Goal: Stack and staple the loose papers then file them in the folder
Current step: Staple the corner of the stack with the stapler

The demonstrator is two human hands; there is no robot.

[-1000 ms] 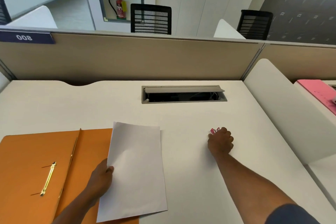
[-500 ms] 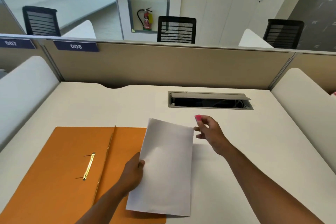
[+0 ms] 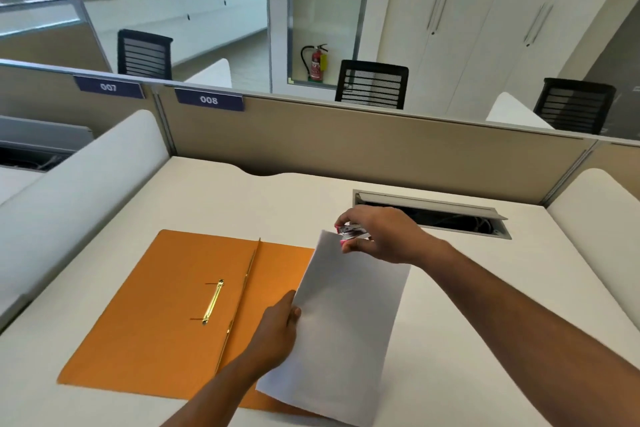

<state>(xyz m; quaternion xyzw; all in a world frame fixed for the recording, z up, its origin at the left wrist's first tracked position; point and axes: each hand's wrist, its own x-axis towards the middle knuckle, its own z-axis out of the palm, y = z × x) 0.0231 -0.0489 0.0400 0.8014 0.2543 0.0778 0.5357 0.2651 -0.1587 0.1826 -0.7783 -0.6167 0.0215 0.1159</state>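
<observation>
On the desk (image 3: 450,288) the open folder (image 3: 166,315) lies at nine o'clock of the papers (image 3: 346,315), which overlap its three o'clock edge, with the stapler (image 3: 353,231) at their twelve o'clock corner.

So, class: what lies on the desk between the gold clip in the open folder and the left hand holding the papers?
In the head view, only the folder's centre fold lies between the gold clip and the left hand.

White surface (image 3: 485,288) filling the lower frame, open orange folder (image 3: 166,305) lower left, left hand (image 3: 277,329) pinching white papers (image 3: 346,322) at centre, right hand (image 3: 377,232) in a closed grip on a small stapler (image 3: 353,231) at the papers' top corner
</observation>
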